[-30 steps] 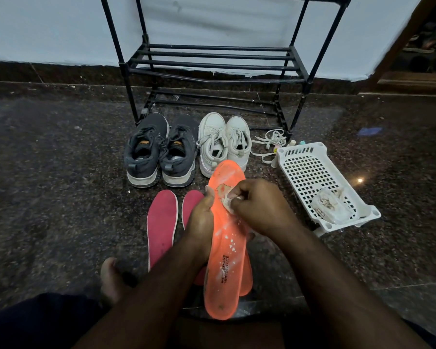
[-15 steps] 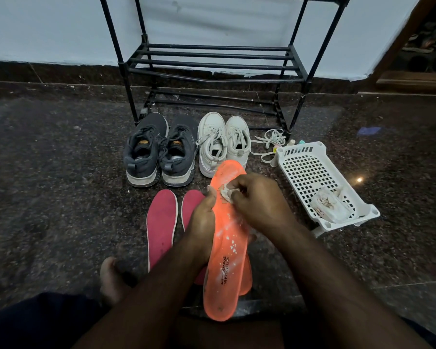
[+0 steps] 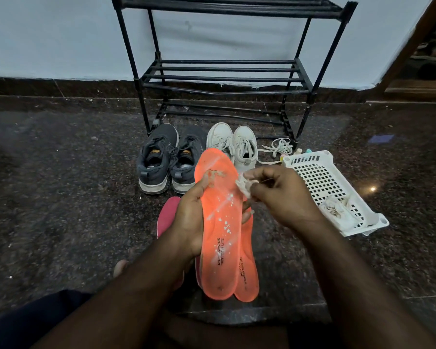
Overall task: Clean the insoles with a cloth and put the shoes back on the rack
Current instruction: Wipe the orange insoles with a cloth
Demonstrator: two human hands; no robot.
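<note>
My left hand (image 3: 189,217) grips an orange insole (image 3: 219,222) by its left edge, held upright; white flecks and a grey smear mark its surface. A second orange insole (image 3: 248,268) lies just behind it. My right hand (image 3: 280,197) pinches a small white cloth (image 3: 244,186) just off the insole's right edge. A red insole (image 3: 167,212) lies on the floor under my left wrist. Dark grey shoes (image 3: 166,159) and white shoes (image 3: 233,144) stand in front of the black rack (image 3: 227,76).
A white plastic basket (image 3: 312,162) sits at the right with a crumpled cloth (image 3: 337,210) inside. Loose white laces (image 3: 277,147) and small bottles (image 3: 302,151) lie by the rack's right leg. My bare foot (image 3: 121,267) rests on the dark granite floor.
My right hand with the cloth has moved off the insole's toe area to its right edge. The view has tilted up, showing more of the rack.
</note>
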